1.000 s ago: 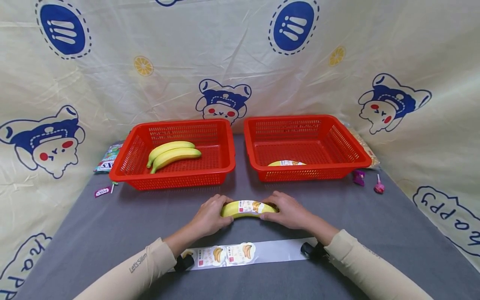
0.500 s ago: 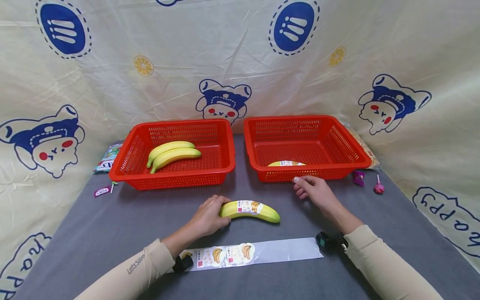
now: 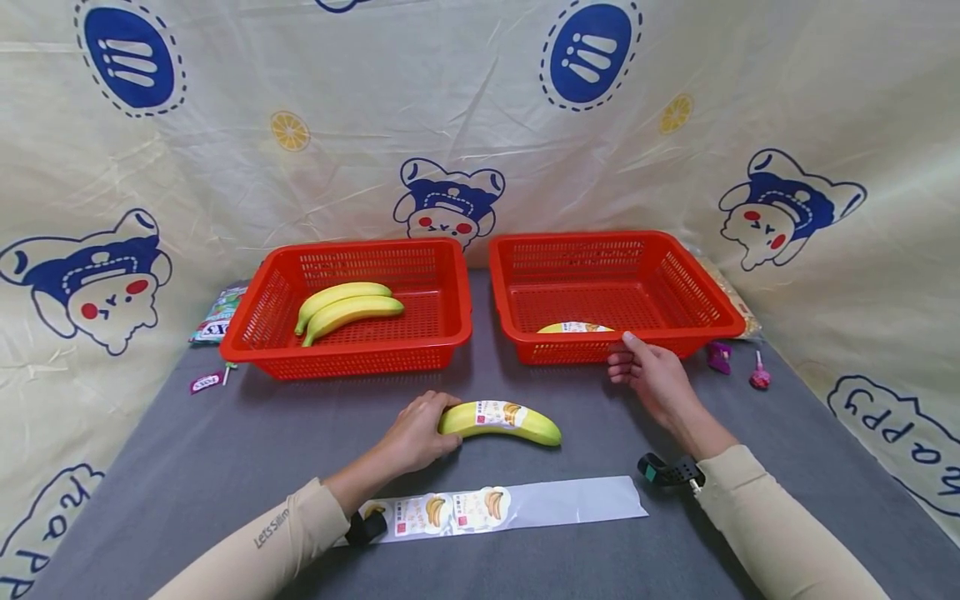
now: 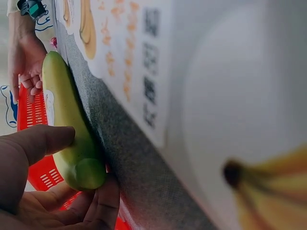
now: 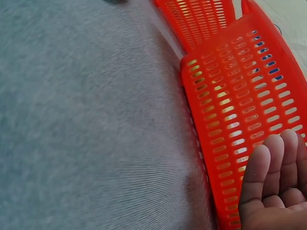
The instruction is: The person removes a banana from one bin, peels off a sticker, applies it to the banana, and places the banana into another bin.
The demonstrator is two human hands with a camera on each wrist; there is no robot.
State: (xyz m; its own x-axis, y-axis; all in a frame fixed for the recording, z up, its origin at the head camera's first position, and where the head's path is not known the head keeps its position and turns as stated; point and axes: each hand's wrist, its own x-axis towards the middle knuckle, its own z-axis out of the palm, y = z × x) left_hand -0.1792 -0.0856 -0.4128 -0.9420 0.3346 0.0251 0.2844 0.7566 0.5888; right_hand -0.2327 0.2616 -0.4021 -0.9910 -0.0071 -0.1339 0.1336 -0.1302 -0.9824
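On grey cloth [image 3: 480, 571], near centre: curved yellow banana [image 3: 536, 427] with white paper label [image 3: 491, 414].
Left hand [image 3: 422, 427]: fingers pinch its left end.
Right hand [image 3: 663, 383]: fingers relaxed, empty, at right red plastic basket [image 3: 546, 348].
Banana handling: likely light, firm, bruisable; best held by ends.

A wide view from the head, two close ones from the wrists.
The head camera looks forward and down across the tabletop [image 3: 510, 567], facing twelve o'clock. The left wrist camera, low and rolled sideways, faces roughly two o'clock, close to the banana [image 3: 534, 427], which the head view also shows. The right wrist camera, tilted, faces roughly ten o'clock, near the right basket [image 3: 555, 350], likewise shared with the head.
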